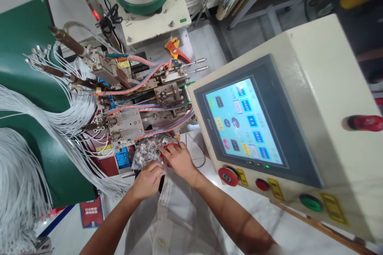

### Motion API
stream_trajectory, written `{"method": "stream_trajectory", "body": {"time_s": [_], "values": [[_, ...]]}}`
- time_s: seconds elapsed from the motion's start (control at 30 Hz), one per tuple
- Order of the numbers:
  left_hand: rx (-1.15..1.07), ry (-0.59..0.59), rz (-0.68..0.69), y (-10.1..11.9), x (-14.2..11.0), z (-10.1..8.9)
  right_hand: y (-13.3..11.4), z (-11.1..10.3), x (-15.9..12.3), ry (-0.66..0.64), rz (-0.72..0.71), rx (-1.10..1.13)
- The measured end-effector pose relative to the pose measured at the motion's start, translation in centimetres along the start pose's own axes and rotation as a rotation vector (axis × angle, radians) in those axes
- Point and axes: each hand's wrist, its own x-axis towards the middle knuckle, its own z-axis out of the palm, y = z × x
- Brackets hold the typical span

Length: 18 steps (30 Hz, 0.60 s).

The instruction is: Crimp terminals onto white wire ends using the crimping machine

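My right hand (181, 162) is curled over a small red-handled hand tool (165, 156), which looks like pliers; its jaws are hidden. Close beside it, my left hand (149, 179) has its fingers bent and pressed together. Anything in those fingers is too small or hidden to make out. Just beyond both hands lies a clear plastic bag (147, 149) full of small metallic parts, against the edge of the machine. My hands are close to my body, in front of a light-coloured shirt (173, 207).
Bundles of white wires (56, 119) lie over a green surface (26, 71) at left. The machine (128, 123) carries tubes and cylinders, with an orange wire stripper (177, 51) at the back. A touchscreen panel (243, 121) with an emergency stop button (228, 176) stands close on the right.
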Motion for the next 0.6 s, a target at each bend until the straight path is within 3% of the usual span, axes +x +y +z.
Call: {"method": "stream_trajectory", "body": {"time_s": [0.2,0.33,0.43,0.6], "values": [[-0.032,0.091,-0.063,-0.4,-0.6,0.4,2.1,1.8,-3.1,0.148,0.182,0.116],[-0.048,0.126,-0.07,-0.2,-0.4,0.4,4.2,4.1,-4.0,0.169,0.485,0.321],[-0.053,0.141,-0.084,0.0,-0.3,0.4,5.6,5.5,-3.1,0.179,0.67,0.381],[-0.064,0.148,-0.09,0.0,-0.3,0.6,7.6,6.0,0.3,0.219,0.814,0.398]]}}
